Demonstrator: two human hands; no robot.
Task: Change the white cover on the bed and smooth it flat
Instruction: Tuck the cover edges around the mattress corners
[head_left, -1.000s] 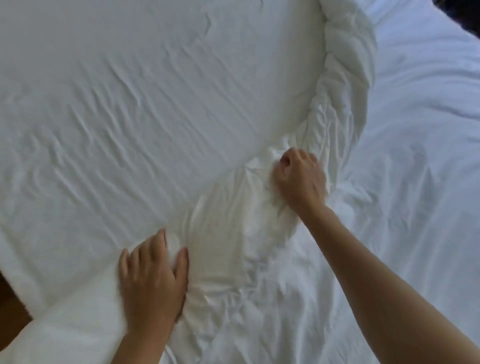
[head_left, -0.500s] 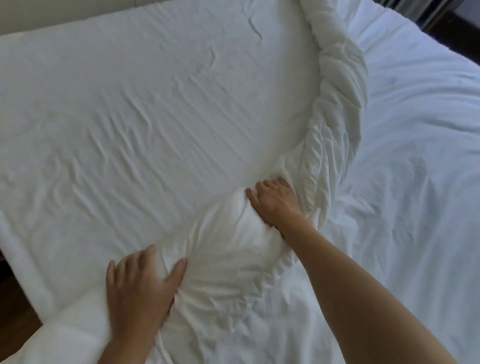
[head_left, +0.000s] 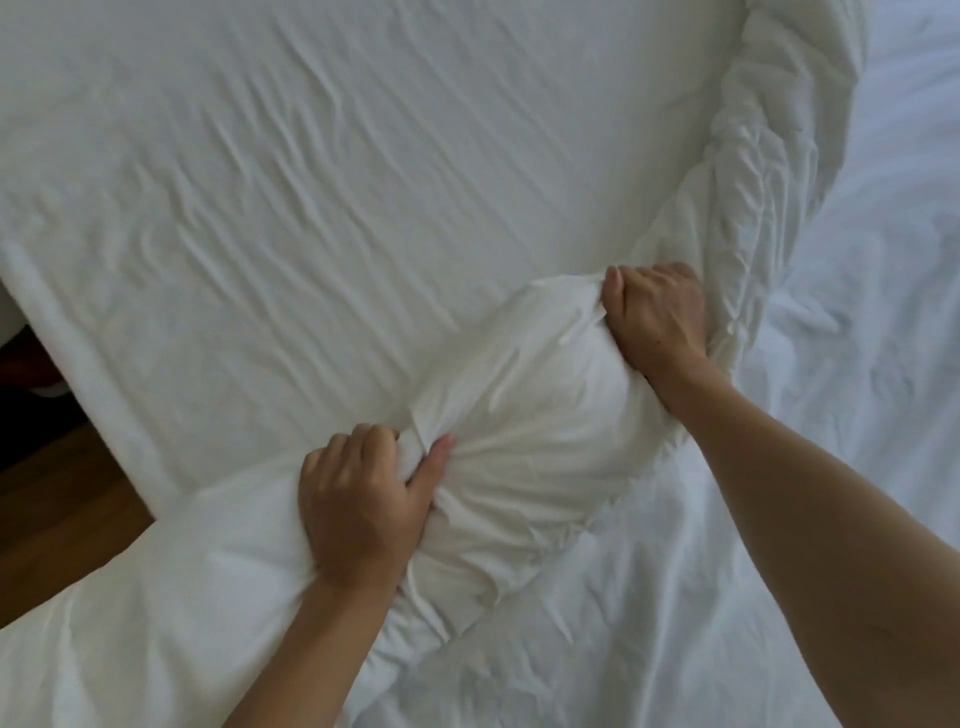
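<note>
Since half a second ago the left hand (head_left: 358, 512) has gone from lying spread on the cloth to bunching it: the fingers are now curled and the thumb pinches a fold of the white cover (head_left: 524, 415) against them. The right hand (head_left: 655, 317) has also closed, its fingers wrapped over the far end of the same bunched roll, where before they lay straighter against it. The roll between the two hands looks puffier and more gathered than it did.

In the head view, the white cover is the landmark. Its gathered edge forms a thick rolled ridge (head_left: 769, 171) that curves from the top right down to the right hand, then swells into a rounded bulge between the hands. The left hand grips the near-left end of that bulge, thumb on the bulge side, knuckles up. The right hand holds the far-right end, its thumb lying along the top of the bulge and its fingers curled down behind, so their tips are hidden. Both forearms are bare and reach in from the bottom edge.

Beyond the ridge, up and to the left, lies a flatter white sheet (head_left: 311, 182) with fine diagonal wrinkles. To the right of the ridge and below it spreads more white bedding (head_left: 857, 389), loosely creased. At the left of the sheet's edge a strip of brown wooden floor (head_left: 57, 519) shows.
</note>
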